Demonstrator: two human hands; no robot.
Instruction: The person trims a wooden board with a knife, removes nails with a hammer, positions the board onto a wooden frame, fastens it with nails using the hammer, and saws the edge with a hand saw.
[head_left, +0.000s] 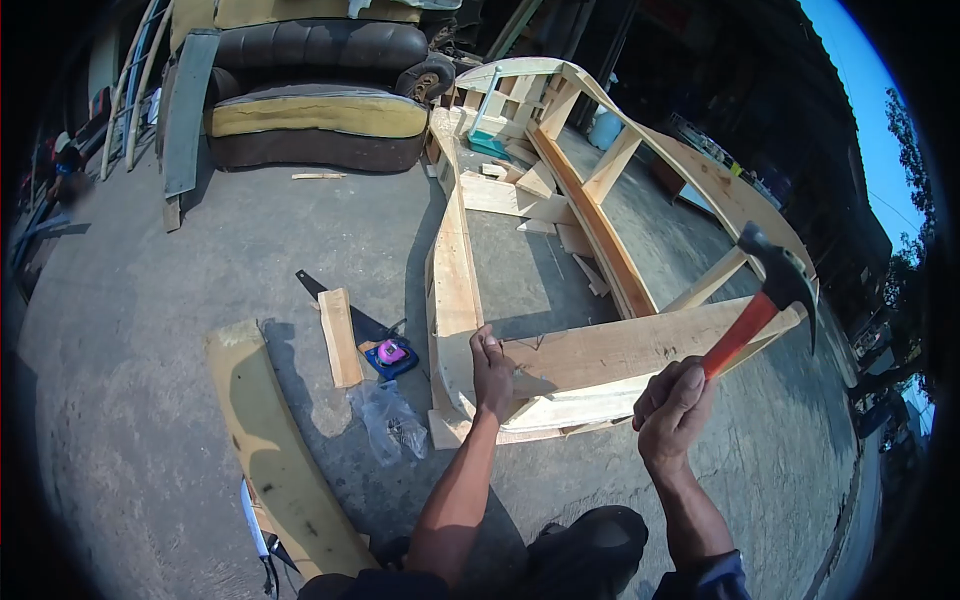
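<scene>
In my right hand (675, 410) is a claw hammer (765, 290) with a red-orange handle and dark metal head, raised above the right end of a wooden board (610, 350). My right fingers are closed round the handle. My left hand (492, 375) grips the left end of that board, at the near corner of a large wooden sofa frame (455, 260). Some thin dark marks, possibly nails, show on the board close to my left fingers. Curved rails and upright struts form the frame, which rests on the concrete ground.
Left of the frame lie a handsaw (312, 284), a loose wood piece (340, 338), a pink tape measure (390, 351) and a clear plastic bag (388, 425). A long foam strip (280, 440) is nearer me. An old sofa (320, 110) stands behind; wood scraps (535, 180) lie inside the frame.
</scene>
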